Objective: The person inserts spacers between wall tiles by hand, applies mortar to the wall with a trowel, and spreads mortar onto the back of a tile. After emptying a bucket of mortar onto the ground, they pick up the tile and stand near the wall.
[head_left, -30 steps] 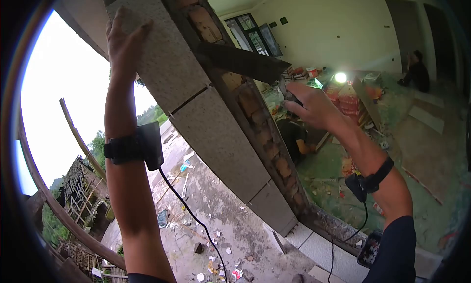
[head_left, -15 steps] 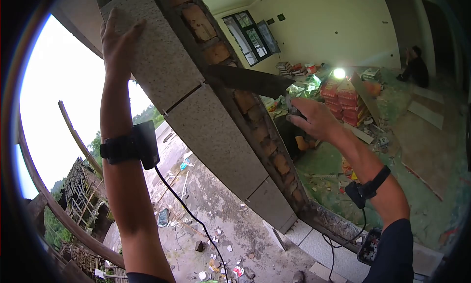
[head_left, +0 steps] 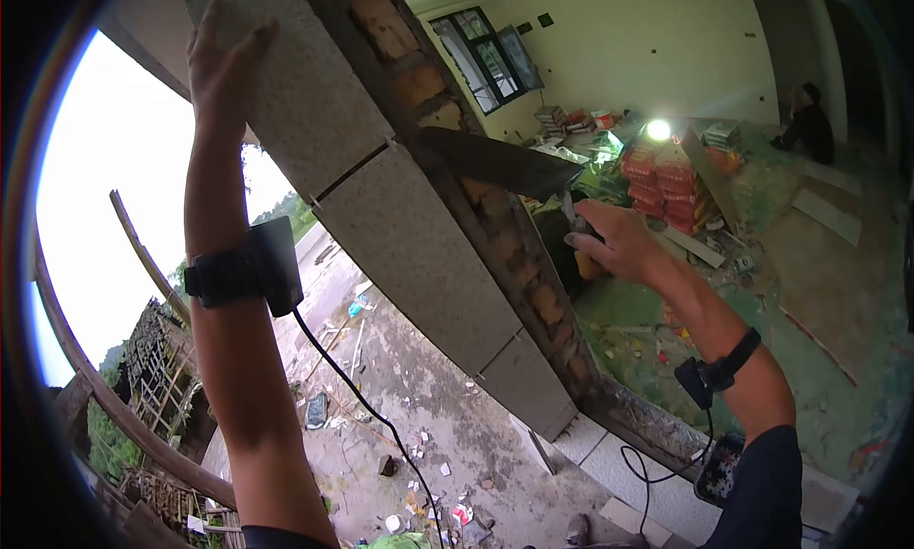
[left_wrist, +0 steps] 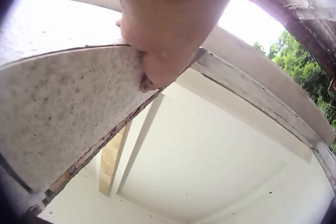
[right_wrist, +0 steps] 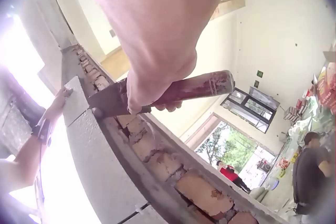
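Head view, with both wrist views. A brick pillar (head_left: 495,235) runs slantwise through the frame, its outer face clad in speckled grey tiles and its inner side showing bare brick and mortar. The lower tile (head_left: 419,263) sits directly beneath the upper tile (head_left: 305,101), a narrow joint between them. Behind the pillar, inside the room, a window (head_left: 486,59) is set in the far wall and stacked bags (head_left: 666,182) stand on the floor. The trowel (head_left: 495,163) lies with its dark blade flat against the brick side of the pillar, level with the tile joint; its reddish handle points into the room. The left hand (head_left: 221,59) is raised, fingers straight, palm pressed on the upper tile. The right hand (head_left: 614,239) is wrapped around the trowel handle. The hands are well apart, on opposite sides of the pillar.
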`<move>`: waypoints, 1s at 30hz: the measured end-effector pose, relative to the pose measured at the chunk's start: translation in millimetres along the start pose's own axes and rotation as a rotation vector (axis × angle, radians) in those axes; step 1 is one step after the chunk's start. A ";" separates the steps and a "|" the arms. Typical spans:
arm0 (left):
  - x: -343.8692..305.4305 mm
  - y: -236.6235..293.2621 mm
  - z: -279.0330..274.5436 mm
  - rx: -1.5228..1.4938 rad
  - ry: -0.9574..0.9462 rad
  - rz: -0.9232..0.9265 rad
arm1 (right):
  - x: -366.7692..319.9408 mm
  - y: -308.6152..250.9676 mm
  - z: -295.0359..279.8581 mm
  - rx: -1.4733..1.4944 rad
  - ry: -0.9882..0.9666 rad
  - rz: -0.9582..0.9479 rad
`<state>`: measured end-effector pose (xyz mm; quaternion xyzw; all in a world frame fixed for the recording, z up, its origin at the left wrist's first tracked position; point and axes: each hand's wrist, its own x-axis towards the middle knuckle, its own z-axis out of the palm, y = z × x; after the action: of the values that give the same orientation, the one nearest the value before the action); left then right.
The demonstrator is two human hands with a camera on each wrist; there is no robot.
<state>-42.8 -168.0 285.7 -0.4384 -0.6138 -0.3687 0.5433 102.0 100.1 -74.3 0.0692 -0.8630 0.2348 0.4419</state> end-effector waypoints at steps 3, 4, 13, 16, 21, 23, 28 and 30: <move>4.3 -9.1 -0.2 -0.099 -0.037 0.010 | -9.8 5.2 4.2 -0.019 0.000 -0.016; 3.5 -7.8 0.6 -0.101 -0.043 0.009 | -11.9 6.5 5.8 -0.023 0.002 -0.020; 2.9 -11.2 1.5 -0.031 -0.017 0.070 | -37.7 15.3 17.8 -0.082 0.025 -0.002; 5.4 -12.5 0.2 -0.014 -0.037 0.074 | -49.1 23.5 22.9 -0.126 0.008 -0.012; 6.8 -10.8 -1.1 -0.026 -0.058 0.037 | -72.3 33.4 28.2 -0.112 -0.005 -0.010; 2.4 -14.2 5.9 -0.059 -0.067 0.037 | -85.3 39.7 25.8 -0.146 -0.028 0.013; -0.2 -9.2 -3.2 -0.145 0.006 0.119 | -115.2 18.4 -3.3 -0.145 0.000 0.173; -6.3 -16.2 -4.5 -0.231 0.017 0.095 | -120.0 3.0 -12.7 -0.121 0.013 0.296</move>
<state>-56.4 -178.6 280.5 -0.5234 -0.5413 -0.4145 0.5111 182.3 98.1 -164.4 -0.0870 -0.8734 0.2455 0.4115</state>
